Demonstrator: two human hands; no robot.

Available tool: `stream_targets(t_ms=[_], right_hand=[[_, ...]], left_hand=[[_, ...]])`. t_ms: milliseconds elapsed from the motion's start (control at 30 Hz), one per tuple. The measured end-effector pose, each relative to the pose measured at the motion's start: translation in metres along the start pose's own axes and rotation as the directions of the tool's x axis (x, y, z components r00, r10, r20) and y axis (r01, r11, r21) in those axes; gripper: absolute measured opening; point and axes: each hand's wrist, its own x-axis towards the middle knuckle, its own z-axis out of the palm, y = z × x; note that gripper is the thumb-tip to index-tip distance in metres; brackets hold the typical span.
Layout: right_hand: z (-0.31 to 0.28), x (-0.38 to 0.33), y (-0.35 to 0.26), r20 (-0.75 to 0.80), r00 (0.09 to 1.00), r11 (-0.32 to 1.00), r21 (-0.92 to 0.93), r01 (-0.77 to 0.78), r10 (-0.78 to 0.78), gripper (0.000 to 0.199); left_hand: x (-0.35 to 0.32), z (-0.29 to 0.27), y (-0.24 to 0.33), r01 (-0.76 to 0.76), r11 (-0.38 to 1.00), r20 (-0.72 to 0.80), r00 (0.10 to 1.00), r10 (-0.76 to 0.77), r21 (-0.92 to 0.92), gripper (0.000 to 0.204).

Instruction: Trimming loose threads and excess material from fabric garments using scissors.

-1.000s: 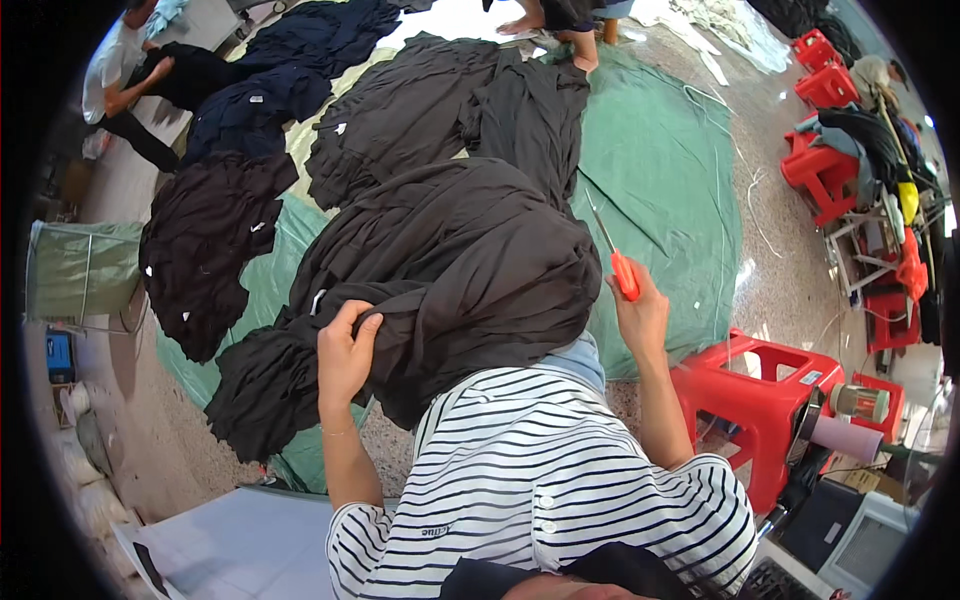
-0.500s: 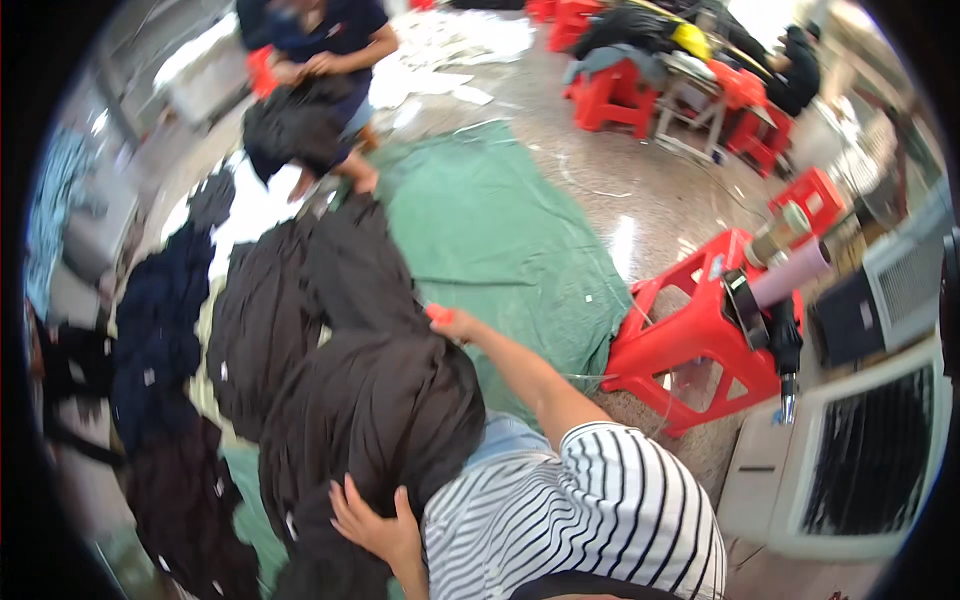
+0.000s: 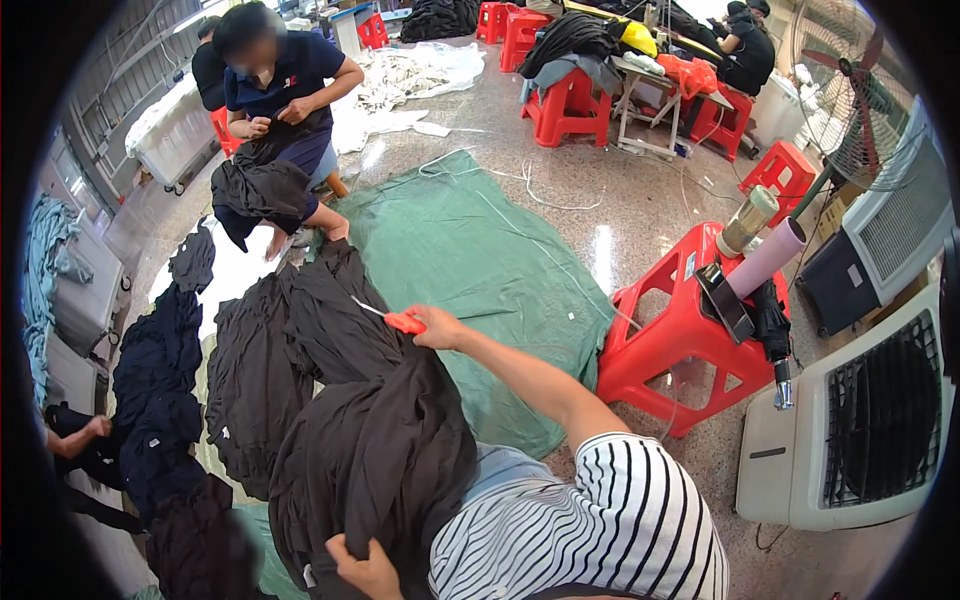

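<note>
- The right hand (image 3: 440, 328) is pinching one orange-handled snipper (image 3: 400, 320), its grip pressed together on it, just above the dark garment (image 3: 385, 450).
- The left hand (image 3: 368, 572) is clutching that one garment's lower edge, fingers pressed together.
- One green sheet (image 3: 480, 250) is lying beside the garment; one red stool (image 3: 680, 340) is standing beyond it.

A dark phone screen (image 3: 724, 302) lies on the red stool (image 3: 668, 350) — pale labels on the garments.

A black garment (image 3: 385, 450) hangs crumpled and draped over the lap, bunched in folds. Small orange-handled snips (image 3: 398, 320), blades pointing left, lie at its far edge, probably touching the cloth.
</note>
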Motion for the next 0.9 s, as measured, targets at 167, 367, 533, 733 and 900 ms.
stream_targets(t_ms=[167, 367, 533, 733, 900], right_hand=[[-0.013, -0.021, -0.071, 0.054, 0.978, 0.913, 0.373, 0.168, -0.202, 0.056], [-0.006, -0.036, -0.161, 0.002, 0.874, 0.783, 0.445, 0.434, -0.486, 0.058], [-0.001, -0.056, -0.209, -0.045, 0.852, 0.726, 0.501, 0.470, -0.521, 0.057], [0.015, -0.020, -0.085, -0.061, 0.934, 0.932, 0.061, 0.356, -0.352, 0.053], [0.008, -0.079, -0.003, 0.144, 0.987, 0.991, -0.129, -0.045, 0.064, 0.054]], left_hand=[[0.037, -0.084, 0.050, -0.161, 0.924, -0.024, 0.983, 0.181, 0.347, 0.032], [0.077, -0.188, 0.041, -0.321, 0.774, -0.202, 0.846, 0.493, 0.546, 0.039], [0.051, -0.211, 0.084, -0.252, 0.429, -0.199, 0.616, 0.763, 0.867, 0.034], [-0.041, -0.103, 0.056, -0.428, 0.692, 0.182, 0.897, 0.403, 0.581, 0.043], [-0.101, -0.058, 0.015, -0.165, 0.940, 0.498, 0.867, -0.007, 0.300, 0.021]])
